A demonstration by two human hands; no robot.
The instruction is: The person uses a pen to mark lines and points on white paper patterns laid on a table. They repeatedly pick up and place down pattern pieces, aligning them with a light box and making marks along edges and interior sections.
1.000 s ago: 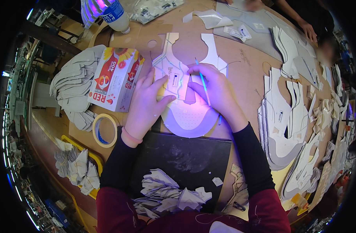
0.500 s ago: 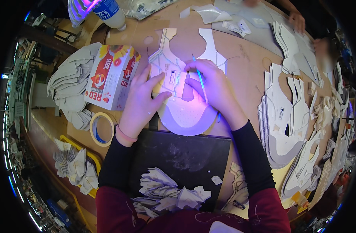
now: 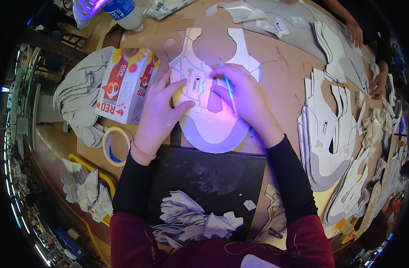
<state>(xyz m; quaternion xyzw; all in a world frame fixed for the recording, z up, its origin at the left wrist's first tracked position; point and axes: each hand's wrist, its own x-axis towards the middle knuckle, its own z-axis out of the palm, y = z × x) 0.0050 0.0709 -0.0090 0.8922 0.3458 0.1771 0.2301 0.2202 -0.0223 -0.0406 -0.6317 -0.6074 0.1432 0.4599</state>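
Observation:
A flat, U-shaped white shoe upper [image 3: 193,127] with a grey toe band lies under violet light. Coloured lines and a small label show on its left side. My left hand [image 3: 159,107] rests at its left edge, thumb and fingers spread, holding nothing. A slim light-blue pen [image 3: 230,90] slants through the fingers of my right hand [image 3: 249,94], which is closed around it. The fingertips of that hand are by the upper's inner edge, beside a dark wedge-shaped area. Whether they also touch the upper, I cannot tell.
Left of my hands stand a red-and-white box [image 3: 128,89], a masking tape roll [image 3: 106,145] and stacked grey pieces [image 3: 81,85]. A black board [image 3: 204,167] nearer me bears small cut pieces [image 3: 186,219]. More uppers [image 3: 318,147] are piled right. Another person's hand [image 3: 355,33] is far right.
The whole view has shifted slightly. My hands and the pen keep nearly the same place on the upper. At the far right, the other person's hands have moved.

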